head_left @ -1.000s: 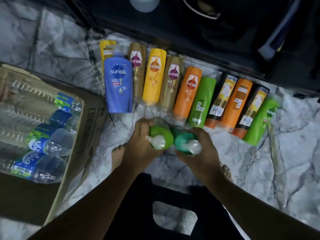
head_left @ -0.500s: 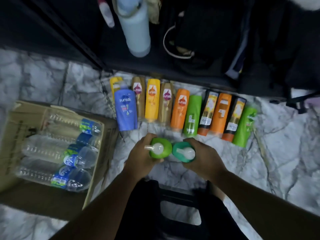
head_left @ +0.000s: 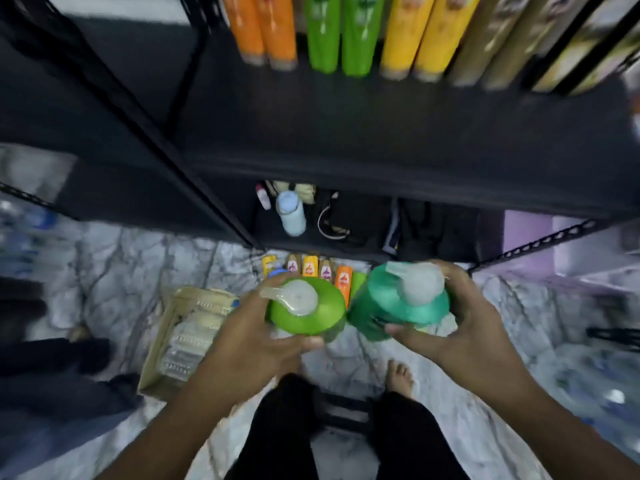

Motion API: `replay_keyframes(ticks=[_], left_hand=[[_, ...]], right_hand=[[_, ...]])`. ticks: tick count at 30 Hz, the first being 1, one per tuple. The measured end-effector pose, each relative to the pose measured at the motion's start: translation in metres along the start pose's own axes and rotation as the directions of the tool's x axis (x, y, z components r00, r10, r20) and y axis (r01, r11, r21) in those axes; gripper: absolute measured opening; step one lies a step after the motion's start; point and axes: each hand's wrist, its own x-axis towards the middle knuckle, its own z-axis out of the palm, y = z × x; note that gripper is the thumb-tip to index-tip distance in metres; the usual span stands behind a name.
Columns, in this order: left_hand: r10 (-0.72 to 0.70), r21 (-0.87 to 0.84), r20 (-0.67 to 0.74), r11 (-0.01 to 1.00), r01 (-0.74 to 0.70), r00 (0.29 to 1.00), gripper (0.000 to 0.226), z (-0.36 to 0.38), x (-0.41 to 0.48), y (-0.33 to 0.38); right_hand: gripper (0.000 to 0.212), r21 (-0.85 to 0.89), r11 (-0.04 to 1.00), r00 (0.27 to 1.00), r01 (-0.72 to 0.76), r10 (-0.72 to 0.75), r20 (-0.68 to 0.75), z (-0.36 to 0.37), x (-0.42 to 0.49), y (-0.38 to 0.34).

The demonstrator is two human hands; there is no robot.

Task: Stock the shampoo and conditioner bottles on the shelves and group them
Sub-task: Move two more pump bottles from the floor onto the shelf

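Room in your head view: the dark shelf board (head_left: 381,140) has a front edge that crosses the picture just beyond the two bottles you hold. At its back stand orange bottles (head_left: 263,29), green bottles (head_left: 339,32), yellow bottles (head_left: 419,36), tan bottles (head_left: 491,39) and, far right, darker bottles (head_left: 571,57), grouped by colour and blurred. A broad strip of dark board shows between them and the front edge. A slanted black upright (head_left: 156,126) borders the board on the left.

Under the front edge is a lower shelf (head_left: 346,249) with a pale bottle (head_left: 291,213) and dark clutter. On the marble floor (head_left: 138,258) at the shelf's foot lies a row of bottles (head_left: 311,266), partly hidden by your hands. A cardboard box (head_left: 156,368) of water bottles sits on the floor to your left. Your bare foot (head_left: 400,375) shows below the right hand.

Your left hand (head_left: 249,341) grips the light green pump bottle (head_left: 311,317), thumb across its near side, fingers curled round the far side. Your right hand (head_left: 464,327) grips the teal pump bottle (head_left: 388,306) the same way. Both bottles hang above the floor, short of the shelf's front edge, just beside each other; blur hides whether they touch.

Each is upright, its long axis running up toward the camera, so you see the tops. The light green one's spout points left. The teal one's spout points away and left, toward the shelf.
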Motion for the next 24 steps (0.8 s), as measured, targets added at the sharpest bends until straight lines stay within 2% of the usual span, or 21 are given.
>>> replay_keyframes(ticks=[2,5,9,12,15,18,24], left_hand=[[0.105,0.007,-0.058,0.994,-0.105,0.993,0.067,-0.020,-0.020,0.061],[0.247,0.029,-0.071,0.969,-0.246,0.966,0.079,-0.039,-0.041,0.130],[0.401,-0.012,-0.155,0.913,-0.408,0.903,0.090,-0.059,-0.052,0.200],[0.518,-0.079,-0.184,0.839,-0.538,0.835,0.077,-0.070,-0.055,0.258],[0.637,-0.144,-0.222,0.728,-0.671,0.738,0.073,-0.078,-0.055,0.308],[0.704,-0.215,-0.280,0.617,-0.757,0.653,0.066,-0.076,-0.053,0.356],[0.774,-0.226,-0.402,0.434,-0.872,0.489,0.053,-0.079,-0.040,0.449]], right_hand=[[0.079,0.099,0.994,0.996,0.055,-0.049,-0.069,-0.022,-0.010,-0.054],[0.077,0.239,0.959,0.981,0.152,-0.117,-0.154,-0.048,-0.026,-0.121],[0.064,0.310,0.899,0.925,0.310,-0.210,-0.316,-0.076,-0.041,-0.192],[0.060,0.379,0.827,0.875,0.416,-0.251,-0.413,-0.095,-0.042,-0.236],[0.073,0.385,0.757,0.811,0.529,-0.317,-0.491,-0.109,-0.036,-0.277],[0.074,0.401,0.672,0.743,0.623,-0.349,-0.570,-0.124,-0.029,-0.317],[0.045,0.290,0.612,0.620,0.736,-0.435,-0.653,-0.168,-0.009,-0.392]])
